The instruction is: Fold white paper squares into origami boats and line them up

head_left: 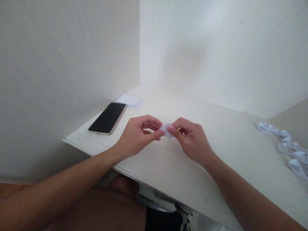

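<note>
A small folded piece of white paper point(167, 134) is held between both hands, just above the white tabletop point(154, 166). My left hand point(141, 133) pinches its left side with thumb and fingertips. On the paper's right side, my right hand point(191, 136) grips it, the thumb pressed on the face turned toward me. The fingers partly cover the paper, so its full folded shape is hidden.
Left of my hands lies a phone point(108, 117) with a dark screen. Behind it, a stack of white paper sheets point(130, 100) rests by the left wall point(72, 64). Several folded white paper pieces point(286, 141) sit along the right side. A back wall point(216, 48) closes off the table.
</note>
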`<state>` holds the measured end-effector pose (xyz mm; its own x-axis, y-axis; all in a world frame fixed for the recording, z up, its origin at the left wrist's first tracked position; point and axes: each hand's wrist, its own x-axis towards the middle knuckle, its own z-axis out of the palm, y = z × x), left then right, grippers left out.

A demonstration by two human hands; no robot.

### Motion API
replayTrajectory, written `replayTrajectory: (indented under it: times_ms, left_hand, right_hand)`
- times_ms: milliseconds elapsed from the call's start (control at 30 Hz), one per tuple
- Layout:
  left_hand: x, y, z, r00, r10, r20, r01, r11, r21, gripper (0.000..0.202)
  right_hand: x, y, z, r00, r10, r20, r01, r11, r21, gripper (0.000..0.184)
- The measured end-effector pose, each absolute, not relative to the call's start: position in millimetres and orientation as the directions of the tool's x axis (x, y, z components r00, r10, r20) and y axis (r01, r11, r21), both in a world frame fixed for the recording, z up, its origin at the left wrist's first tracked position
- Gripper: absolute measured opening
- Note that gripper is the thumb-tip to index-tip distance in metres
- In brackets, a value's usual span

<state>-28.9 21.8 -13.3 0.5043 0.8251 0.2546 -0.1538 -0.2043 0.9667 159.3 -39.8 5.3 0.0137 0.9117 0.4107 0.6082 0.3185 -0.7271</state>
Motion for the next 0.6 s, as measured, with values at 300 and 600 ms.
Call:
replayTrajectory:
  times_ms: [300,600]
  left_hand:
    - [-36,9,-8,0.326,0.704,0.631,0.087,-0.687,0.722,0.023]
    - [-47,14,7,0.472,0.596,0.65,0.181,-0.787,0.59,0.021]
  right_hand:
    - [159,-46,8,-0.217,0.784,0.581,0.705,0.537,-0.462,0.01]
    - [157,-49,9,-0.257,0.759,0.598,0.647,0.595,-0.477,0.016]
